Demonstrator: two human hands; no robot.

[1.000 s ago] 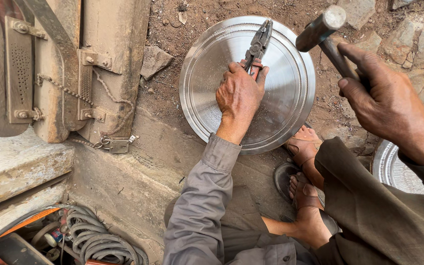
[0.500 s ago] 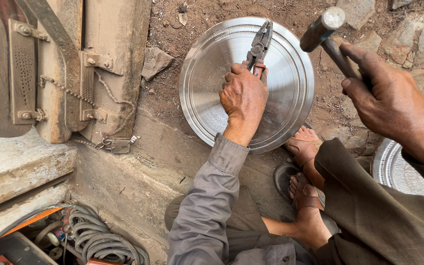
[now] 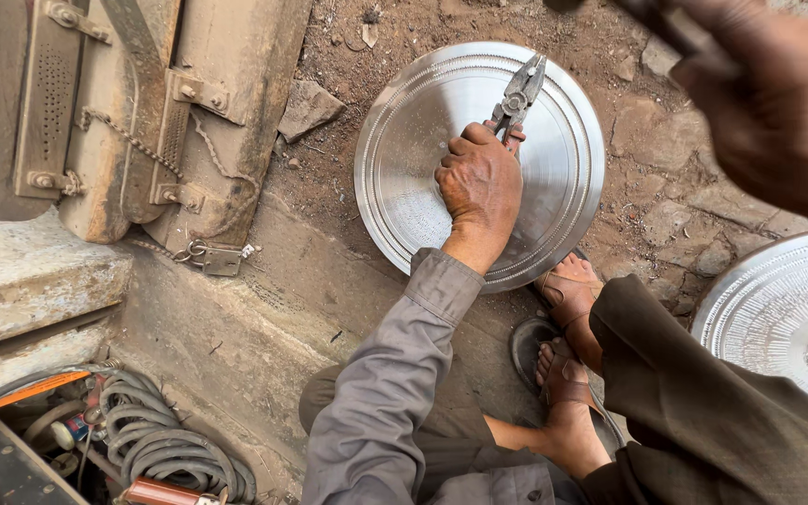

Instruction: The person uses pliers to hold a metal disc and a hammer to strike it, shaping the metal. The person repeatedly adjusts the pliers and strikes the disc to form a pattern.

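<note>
Pliers [image 3: 519,96] stay clenched in your left hand [image 3: 479,187] on the steel disc [image 3: 404,159]. Your right hand [image 3: 778,112] has swung closer at two o'clock, blurred; I cannot tell its grip.

Second patterned metal disc [image 3: 783,318] at right, coiled hose [image 3: 156,444] bottom left, chained wooden block [image 3: 156,112]

Round metal plate [image 3: 413,150] on dirt ground; left hand [image 3: 479,182] pressing pliers [image 3: 519,93] upon it. Right hand [image 3: 778,103] raised far right, blurred. Second plate [image 3: 778,318] right.

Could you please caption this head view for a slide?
Left hand holds pliers on a round metal disc; right hand raised, blurred.
</note>
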